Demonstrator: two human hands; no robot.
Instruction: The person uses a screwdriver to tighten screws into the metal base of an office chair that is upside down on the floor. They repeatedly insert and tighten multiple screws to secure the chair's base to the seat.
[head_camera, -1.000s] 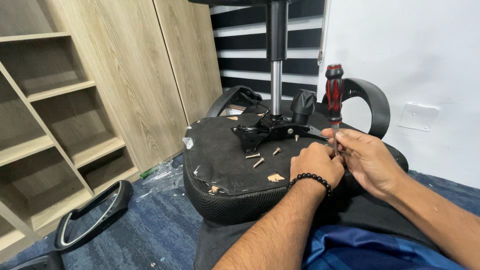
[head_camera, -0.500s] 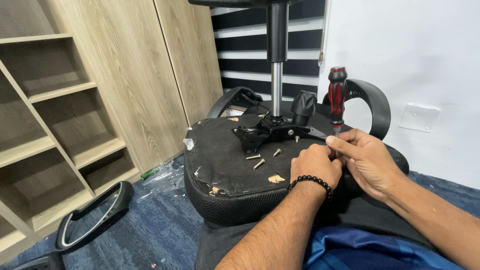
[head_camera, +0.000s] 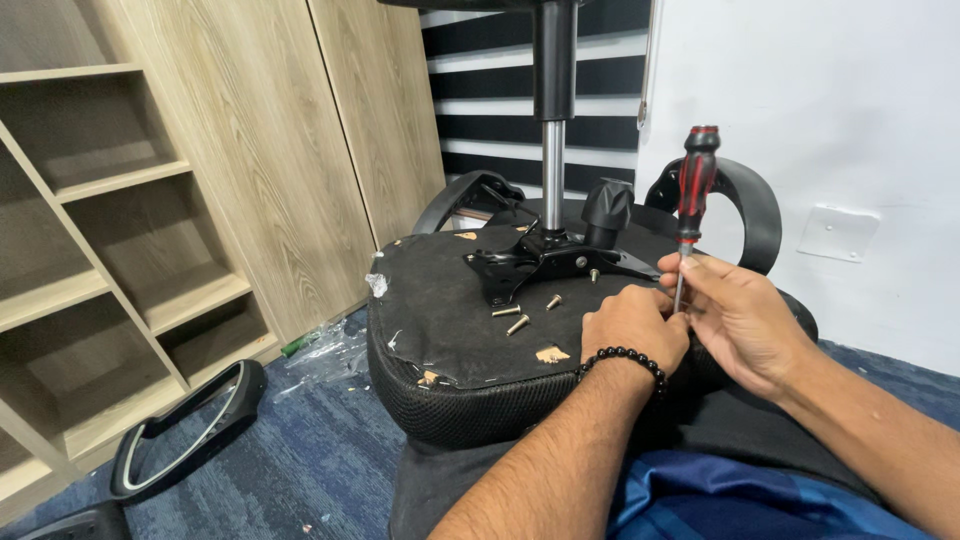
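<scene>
We are working on an office chair seat (head_camera: 450, 330) that lies upside down across our lap, with its black metal mechanism plate (head_camera: 545, 265) and the gas column (head_camera: 552, 180) pointing upward. Our right hand (head_camera: 745, 315) is closed around the thin shaft of a red and black screwdriver (head_camera: 695, 185), which stands nearly upright, handle on top. Our left hand (head_camera: 632, 325), with a black bead bracelet (head_camera: 620, 358) at the wrist, is curled together just beside the tip of the tool; its fingers meet those of the right hand, and we cannot tell if a screw is pinched between them. Three loose screws (head_camera: 520, 313) lie on the underside of the seat, near the plate.

We judge that the step in hand is the fitting of a screw to the tip of the screwdriver. The next move will need a steady tip, a straight line to the hole in the plate, and light pressure. A detached armrest (head_camera: 185, 425) lies on the blue carpet (head_camera: 300, 460) beside wooden shelves (head_camera: 110, 250).
</scene>
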